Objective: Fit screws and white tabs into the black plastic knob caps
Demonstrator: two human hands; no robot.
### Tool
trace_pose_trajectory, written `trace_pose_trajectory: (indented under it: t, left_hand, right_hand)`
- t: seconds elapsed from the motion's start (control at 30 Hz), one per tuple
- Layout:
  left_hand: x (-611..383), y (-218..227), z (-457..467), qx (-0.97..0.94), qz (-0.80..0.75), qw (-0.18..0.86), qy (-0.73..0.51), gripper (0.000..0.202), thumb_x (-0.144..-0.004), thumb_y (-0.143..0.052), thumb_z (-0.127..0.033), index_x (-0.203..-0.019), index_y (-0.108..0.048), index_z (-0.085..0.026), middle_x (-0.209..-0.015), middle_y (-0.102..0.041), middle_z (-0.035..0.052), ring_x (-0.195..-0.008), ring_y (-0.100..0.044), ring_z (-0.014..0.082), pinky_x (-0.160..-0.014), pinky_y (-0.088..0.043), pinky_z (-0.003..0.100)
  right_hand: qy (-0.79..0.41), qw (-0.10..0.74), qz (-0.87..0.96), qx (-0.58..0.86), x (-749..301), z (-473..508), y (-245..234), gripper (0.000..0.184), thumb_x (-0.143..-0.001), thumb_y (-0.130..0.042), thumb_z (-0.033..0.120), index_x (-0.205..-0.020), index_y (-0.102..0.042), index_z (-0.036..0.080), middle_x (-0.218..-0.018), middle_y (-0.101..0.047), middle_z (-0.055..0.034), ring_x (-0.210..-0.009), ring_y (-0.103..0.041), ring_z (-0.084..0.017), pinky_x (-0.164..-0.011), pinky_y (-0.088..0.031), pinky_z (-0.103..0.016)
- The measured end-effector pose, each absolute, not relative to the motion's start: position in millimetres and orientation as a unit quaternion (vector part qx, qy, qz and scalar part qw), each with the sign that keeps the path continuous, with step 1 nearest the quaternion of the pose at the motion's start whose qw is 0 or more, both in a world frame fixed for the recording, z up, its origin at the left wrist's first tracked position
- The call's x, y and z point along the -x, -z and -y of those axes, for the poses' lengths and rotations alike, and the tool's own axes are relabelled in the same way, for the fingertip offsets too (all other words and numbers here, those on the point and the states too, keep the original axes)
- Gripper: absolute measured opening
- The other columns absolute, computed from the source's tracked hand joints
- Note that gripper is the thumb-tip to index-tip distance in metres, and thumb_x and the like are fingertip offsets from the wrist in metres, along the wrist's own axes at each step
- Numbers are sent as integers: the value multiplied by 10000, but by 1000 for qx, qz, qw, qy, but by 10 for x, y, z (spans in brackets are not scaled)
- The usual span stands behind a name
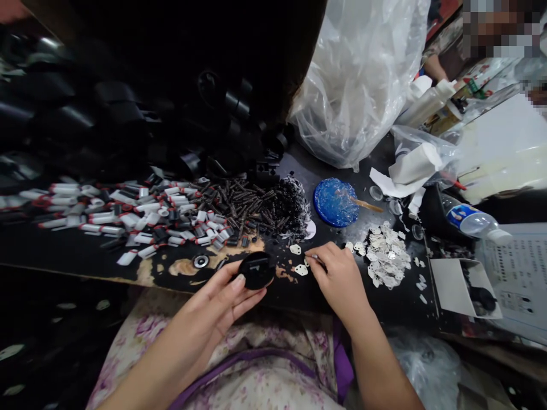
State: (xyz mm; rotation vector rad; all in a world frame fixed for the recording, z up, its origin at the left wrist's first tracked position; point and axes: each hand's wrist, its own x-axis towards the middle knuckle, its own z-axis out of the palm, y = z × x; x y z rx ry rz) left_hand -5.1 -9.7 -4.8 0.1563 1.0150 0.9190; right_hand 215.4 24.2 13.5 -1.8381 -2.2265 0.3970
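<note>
My left hand (233,296) grips a round black plastic part (255,270) by its rim, its face turned up, just over the table's front edge. Fingertips pinched, my right hand (335,273) is low over the tabletop beside small white plates with holes (301,269); what is between the fingers is too small to make out. A larger heap of the same white plates (387,254) lies to the right of that hand. Beyond the hands sits a blue lid of clear grease (335,202) with a wooden stick (367,205) resting in it.
Left of the grease are piles of dark springs (239,208) and grey-white sleeves with red rings (149,210). Black plastic parts (128,119) crowd the back left. A clear plastic bag (354,80), a water bottle (474,219) and an open white box (455,285) stand right. Another person's arm (436,68) shows far right.
</note>
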Motion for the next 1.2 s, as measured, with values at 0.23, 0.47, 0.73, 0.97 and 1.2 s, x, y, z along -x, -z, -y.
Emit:
trace_pose_trajectory:
  t: [0.23,0.47,0.73,0.97,1.2]
  left_hand:
    - [-58,-16,123,-44,-446,742,-500,353,-817,-730,-386,-1113,-691,-198,-1234,-714,106,-1183,-630,300,-1019,-519,422]
    - [-22,-6,81,5,-420,728,-542,288,-813,-746,-327,-1069,-691,-208,-1192,-733,103,-1077,-687,275,-949,-566,410]
    - [79,0,29,-12,-397,754,-523,133,-825,-745,-295,-930,-705,-224,-978,-778,53,-911,-725,187,-862,-591,306]
    - [49,91,101,-130,-445,727,-506,237,-805,-764,-369,-1024,-702,-304,-1015,-734,-41,-936,-682,124,-869,-558,220]
    - [29,88,98,-158,-411,731,-522,208,-765,-806,-336,-950,-713,-311,-954,-737,-49,-894,-668,106,-855,-540,201]
  right_hand:
    - [-178,191,730,631,-1914,-207,-178,121,-926,-612,201,-807,-605,185,-830,-632,-21,-801,-575,-188,-754,-370,-318]
    - [-317,304,725,531,-1502,-156,-218,62,-895,-656,155,-847,-634,187,-843,-664,-7,-822,-606,-160,-760,-411,-293]
    - [-240,332,788,460,-1527,-146,-234,58,-917,-636,130,-935,-643,185,-886,-720,-14,-844,-640,-154,-764,-390,-316]
    - [-183,327,812,448,-1483,-155,-261,98,-898,-633,86,-932,-632,178,-854,-700,-14,-803,-624,-150,-732,-368,-326]
    - [-185,316,813,452,-1489,-142,-288,79,-907,-623,97,-928,-636,172,-826,-704,-12,-784,-624,-155,-713,-346,-331]
